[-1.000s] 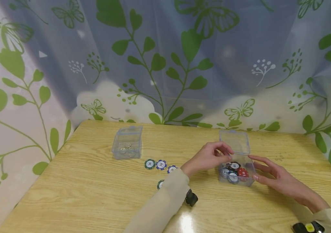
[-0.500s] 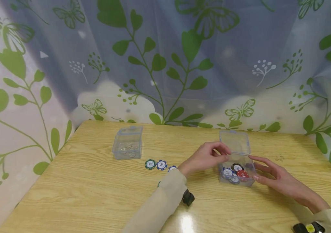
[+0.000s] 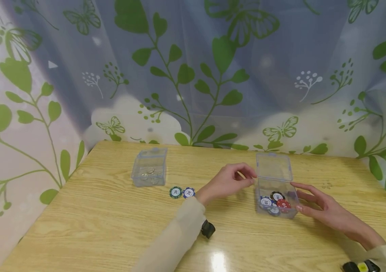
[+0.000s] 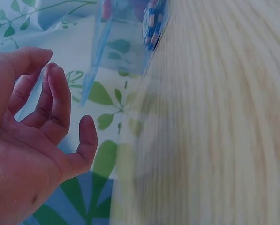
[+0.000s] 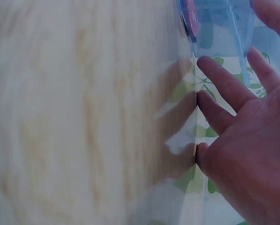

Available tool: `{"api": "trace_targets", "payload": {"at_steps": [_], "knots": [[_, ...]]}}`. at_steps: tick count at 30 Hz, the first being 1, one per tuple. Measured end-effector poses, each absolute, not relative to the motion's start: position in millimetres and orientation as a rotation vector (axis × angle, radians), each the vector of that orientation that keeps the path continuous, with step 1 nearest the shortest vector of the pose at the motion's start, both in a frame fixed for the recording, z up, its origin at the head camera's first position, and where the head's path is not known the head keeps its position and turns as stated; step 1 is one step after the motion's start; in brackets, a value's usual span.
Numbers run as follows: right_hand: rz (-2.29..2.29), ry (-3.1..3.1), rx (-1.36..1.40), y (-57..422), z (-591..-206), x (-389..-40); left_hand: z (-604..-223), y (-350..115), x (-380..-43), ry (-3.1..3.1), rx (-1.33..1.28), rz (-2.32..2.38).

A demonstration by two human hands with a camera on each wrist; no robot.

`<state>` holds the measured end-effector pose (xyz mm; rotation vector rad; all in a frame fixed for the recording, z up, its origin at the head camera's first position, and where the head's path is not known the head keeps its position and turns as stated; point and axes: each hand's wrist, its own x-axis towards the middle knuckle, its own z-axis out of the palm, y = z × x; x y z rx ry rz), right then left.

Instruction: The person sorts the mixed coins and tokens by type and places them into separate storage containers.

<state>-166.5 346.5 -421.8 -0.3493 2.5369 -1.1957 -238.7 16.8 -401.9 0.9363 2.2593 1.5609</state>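
Note:
My left hand [image 3: 231, 181] hovers over the table just left of a clear plastic box [image 3: 262, 214]. Its fingers are loosely bent, and the left wrist view shows nothing in them. Inside the box lie several poker chips: a red chip [image 3: 283, 205], a black chip [image 3: 277, 197] and blue chips [image 3: 266, 202]. The box's clear lid [image 3: 274, 167] is tipped back on the far side. My right hand [image 3: 328, 207] rests against the box's right side with spread fingers; in the right wrist view, lower fingertips [image 5: 204, 96] touch the tabletop.
A second clear box [image 3: 149, 181] with ring-like metal pieces inside stands at the left back, its lid raised. Between the boxes lie a green chip [image 3: 175, 192] and a blue chip [image 3: 189, 193], the latter near my left sleeve [image 3: 176, 234]. A patterned curtain [image 3: 193, 75] hangs behind the table.
My left hand has moved left, from above the box to beside it. A blue chip has come to lie on top of the chips in the box. The right hand stays put.

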Motion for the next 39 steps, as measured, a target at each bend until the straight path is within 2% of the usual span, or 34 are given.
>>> {"api": "trace_targets", "payload": {"at_steps": [20, 39], "knots": [[-1.217, 2.521, -0.335, 347.1, -423.7, -166.8, -402.8, -43.6, -240.9, 2.326, 0.922, 1.441], [-1.217, 2.512, -0.331, 346.6, -422.5, -166.7, -402.5, -100.4, -224.7, 2.437, 0.909, 1.095]]}}
